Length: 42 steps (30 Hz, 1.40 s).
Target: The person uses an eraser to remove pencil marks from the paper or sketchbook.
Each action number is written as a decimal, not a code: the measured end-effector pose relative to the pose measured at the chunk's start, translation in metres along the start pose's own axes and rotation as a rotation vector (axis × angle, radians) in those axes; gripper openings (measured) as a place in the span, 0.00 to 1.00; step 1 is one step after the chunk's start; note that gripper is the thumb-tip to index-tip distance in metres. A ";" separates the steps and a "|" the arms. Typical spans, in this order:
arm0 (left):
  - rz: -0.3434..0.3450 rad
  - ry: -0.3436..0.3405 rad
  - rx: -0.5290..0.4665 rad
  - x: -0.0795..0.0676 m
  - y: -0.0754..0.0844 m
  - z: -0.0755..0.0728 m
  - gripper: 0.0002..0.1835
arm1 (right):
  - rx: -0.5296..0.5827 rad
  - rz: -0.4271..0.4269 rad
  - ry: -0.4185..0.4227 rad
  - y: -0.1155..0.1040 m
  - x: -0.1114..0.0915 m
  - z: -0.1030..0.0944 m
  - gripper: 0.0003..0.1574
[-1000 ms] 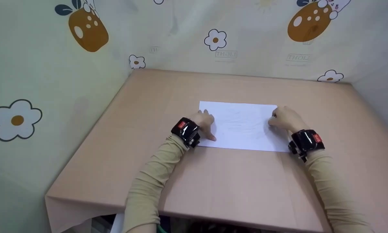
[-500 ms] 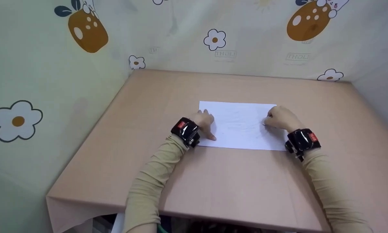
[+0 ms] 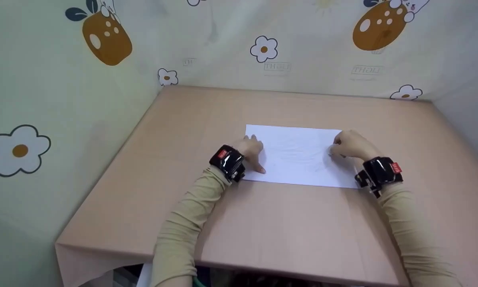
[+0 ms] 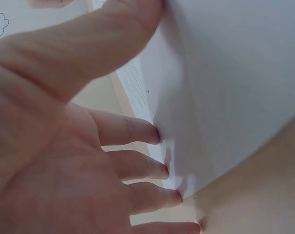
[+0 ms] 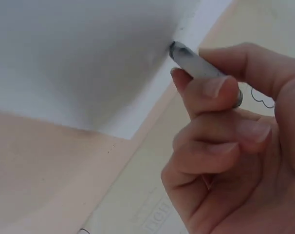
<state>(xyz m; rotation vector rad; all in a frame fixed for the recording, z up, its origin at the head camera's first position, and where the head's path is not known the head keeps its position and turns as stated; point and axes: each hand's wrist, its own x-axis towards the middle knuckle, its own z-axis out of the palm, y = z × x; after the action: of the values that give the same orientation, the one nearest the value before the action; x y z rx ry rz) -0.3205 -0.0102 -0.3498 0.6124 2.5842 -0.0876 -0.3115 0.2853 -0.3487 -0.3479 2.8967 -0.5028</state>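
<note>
A sheet of white paper point(image 3: 293, 157) lies flat on the table, with faint grey strokes across it. My left hand point(image 3: 253, 152) rests on its left end, fingers spread and fairly straight; in the left wrist view its fingertips point(image 4: 155, 134) press near the sheet's edge. Over the right end, my right hand point(image 3: 354, 144) pinches a small whitish eraser point(image 5: 200, 66) between thumb and curled fingers. Dark smudges mark the eraser's end, which is at the paper. From the head view the hand mostly hides the eraser.
Brown covering drapes the table point(image 3: 287, 223), its front edge near the body. A pale patterned curtain point(image 3: 219, 48) stands behind and at the sides. Small dark crumbs point(image 5: 110, 148) lie beside the paper in the right wrist view.
My right hand moved slightly left over the paper, then back to the right, holding the eraser throughout. The left hand has stayed in place on the sheet.
</note>
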 end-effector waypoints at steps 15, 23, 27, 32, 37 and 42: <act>-0.014 -0.002 -0.036 -0.001 0.001 0.001 0.57 | -0.024 0.022 0.003 0.009 -0.001 0.001 0.11; -0.021 0.007 -0.024 -0.001 0.002 -0.001 0.56 | 0.009 -0.057 -0.090 0.009 0.002 0.005 0.15; -0.020 0.001 -0.012 -0.001 0.002 -0.001 0.56 | -0.049 0.013 -0.002 0.010 -0.001 0.003 0.16; -0.008 -0.026 0.014 0.000 0.001 0.001 0.57 | -0.047 -0.065 -0.090 0.003 0.000 0.004 0.13; -0.005 -0.011 0.005 -0.001 0.001 -0.001 0.57 | -0.021 -0.041 -0.189 0.000 -0.001 0.002 0.14; -0.014 -0.016 -0.007 -0.001 0.001 0.001 0.57 | -0.068 0.012 -0.138 0.003 -0.002 0.000 0.16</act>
<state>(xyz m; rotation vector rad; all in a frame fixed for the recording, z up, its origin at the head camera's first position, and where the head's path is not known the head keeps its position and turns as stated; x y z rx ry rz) -0.3194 -0.0099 -0.3499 0.5884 2.5723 -0.0880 -0.3098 0.2888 -0.3494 -0.3597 2.7854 -0.3631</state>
